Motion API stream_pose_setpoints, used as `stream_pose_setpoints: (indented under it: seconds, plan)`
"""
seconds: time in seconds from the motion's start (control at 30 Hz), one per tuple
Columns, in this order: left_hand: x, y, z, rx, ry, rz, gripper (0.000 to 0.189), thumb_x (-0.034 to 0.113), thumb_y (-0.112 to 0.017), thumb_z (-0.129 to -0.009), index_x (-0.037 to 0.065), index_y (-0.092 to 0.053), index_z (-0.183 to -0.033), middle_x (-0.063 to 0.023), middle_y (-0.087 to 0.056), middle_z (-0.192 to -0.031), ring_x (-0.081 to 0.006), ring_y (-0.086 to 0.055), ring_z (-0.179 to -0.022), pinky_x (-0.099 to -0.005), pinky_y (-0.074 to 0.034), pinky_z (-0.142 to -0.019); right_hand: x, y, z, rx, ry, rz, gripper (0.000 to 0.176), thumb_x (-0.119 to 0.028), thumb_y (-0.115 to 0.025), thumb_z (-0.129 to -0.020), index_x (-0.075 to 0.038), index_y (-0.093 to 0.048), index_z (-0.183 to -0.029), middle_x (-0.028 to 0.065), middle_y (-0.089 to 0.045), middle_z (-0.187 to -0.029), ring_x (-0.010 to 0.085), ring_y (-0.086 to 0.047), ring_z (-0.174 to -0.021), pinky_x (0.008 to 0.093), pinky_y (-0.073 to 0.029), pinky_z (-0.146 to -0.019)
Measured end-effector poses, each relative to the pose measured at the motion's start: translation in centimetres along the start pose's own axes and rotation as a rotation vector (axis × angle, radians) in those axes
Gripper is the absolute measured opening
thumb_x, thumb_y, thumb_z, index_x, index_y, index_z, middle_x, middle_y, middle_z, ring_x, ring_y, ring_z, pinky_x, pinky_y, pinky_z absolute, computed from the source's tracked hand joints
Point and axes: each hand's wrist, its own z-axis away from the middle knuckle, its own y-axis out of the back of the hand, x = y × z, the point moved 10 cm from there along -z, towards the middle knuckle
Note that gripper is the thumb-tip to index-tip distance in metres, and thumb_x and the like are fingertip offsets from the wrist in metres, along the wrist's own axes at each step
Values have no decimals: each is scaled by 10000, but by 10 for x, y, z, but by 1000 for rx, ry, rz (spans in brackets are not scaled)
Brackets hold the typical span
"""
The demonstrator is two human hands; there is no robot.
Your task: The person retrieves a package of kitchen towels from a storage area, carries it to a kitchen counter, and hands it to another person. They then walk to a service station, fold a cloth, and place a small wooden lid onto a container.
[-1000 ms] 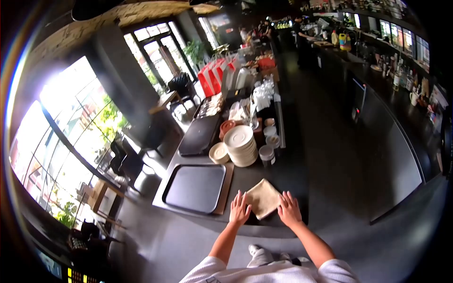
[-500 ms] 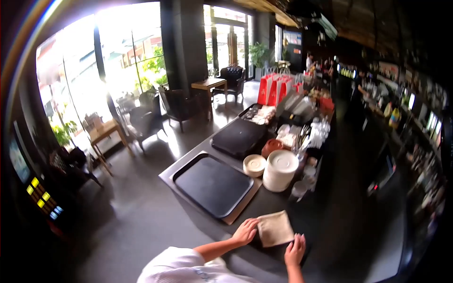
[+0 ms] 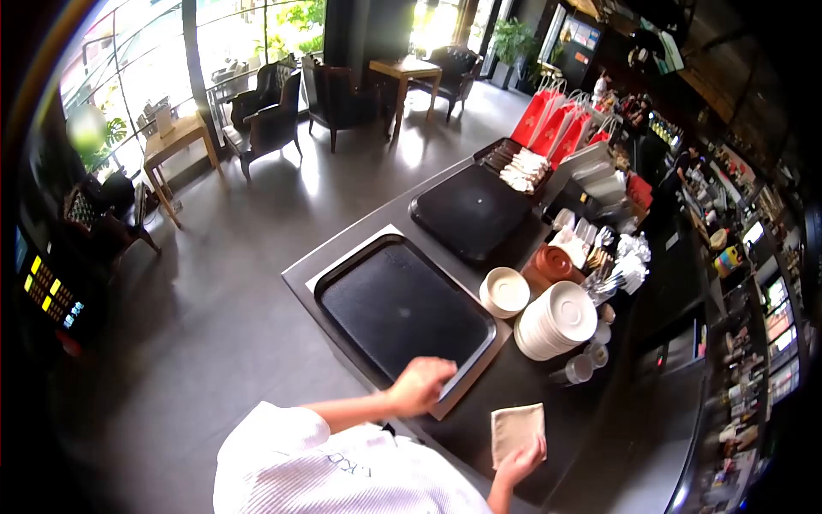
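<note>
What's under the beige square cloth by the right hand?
Dark countertop shows around the beige square cloth; the right hand covers its lower-right corner. What lies directly beneath the cloth is hidden.

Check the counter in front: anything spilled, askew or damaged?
Nothing stands out: no spill shows, the plates stand neatly stacked, and the near tray and beige cloth look undamaged.

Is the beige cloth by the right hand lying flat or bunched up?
Flat: the beige cloth shows a squarish outline with fairly straight edges, the right hand at one corner. Folded in layers: cannot tell.
</note>
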Motion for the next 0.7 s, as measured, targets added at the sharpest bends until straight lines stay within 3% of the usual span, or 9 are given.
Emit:
stream_pose_setpoints:
  seconds: [0.07,0.13,0.2,0.27,0.43,0.7]
  plan:
    - [-39,59,-16,37,206,-471,555,40,-564,-735,25,-403,-1266,-170,-427,-1323,-341,-407,-1216,-490,-347,-963,-34,-44,-10,-15,30,-124,374,55,-455,-764,25,-525,-1130,180,-525,-1152,345,-457,-1139,435,-355,-980]
    - [-113,96,-17,-22,470,-698,575,142,-558,-803,24,-351,-1327,-170,-315,-1420,-337,-310,-1302,-525,-289,-1016,-102,-80,-33,-101,113,-198,263,-26,-461,-838,16,-551,-1082,165,-545,-1131,350,-471,-1116,450,-364,-971]
    - [-172,119,-20,-122,584,-788,604,280,-512,-870,30,-297,-1376,-161,-226,-1470,-319,-208,-1362,-547,-225,-1053,-159,-120,-43,-225,188,-229,252,-31,-503,-812,-14,-577,-1053,146,-554,-1124,339,-484,-1117,436,-375,-969]
    - [-209,136,-33,-110,605,-807,617,353,-479,-892,25,-292,-1380,-150,-208,-1481,-315,-192,-1370,-553,-214,-1054,-198,-164,-40,-414,210,-226,294,-54,-567,-783,-47,-582,-1077,143,-523,-1202,330,-452,-1179,423,-360,-1001]
    - [-254,120,-44,-200,607,-830,705,447,-423,-891,-17,-253,-1393,-153,-200,-1487,-272,-168,-1384,-522,-169,-1081,-209,-219,-22,-507,147,-161,400,-98,-576,-792,-65,-529,-1188,164,-419,-1340,346,-390,-1250,430,-339,-1024]
    - [-254,120,-44,-186,575,-855,633,394,-412,-903,-25,-316,-1369,-153,-210,-1485,-269,-185,-1379,-517,-184,-1076,-197,-225,-11,-536,94,-29,395,-143,-565,-809,-83,-537,-1199,156,-425,-1341,314,-390,-1255,418,-339,-1019]
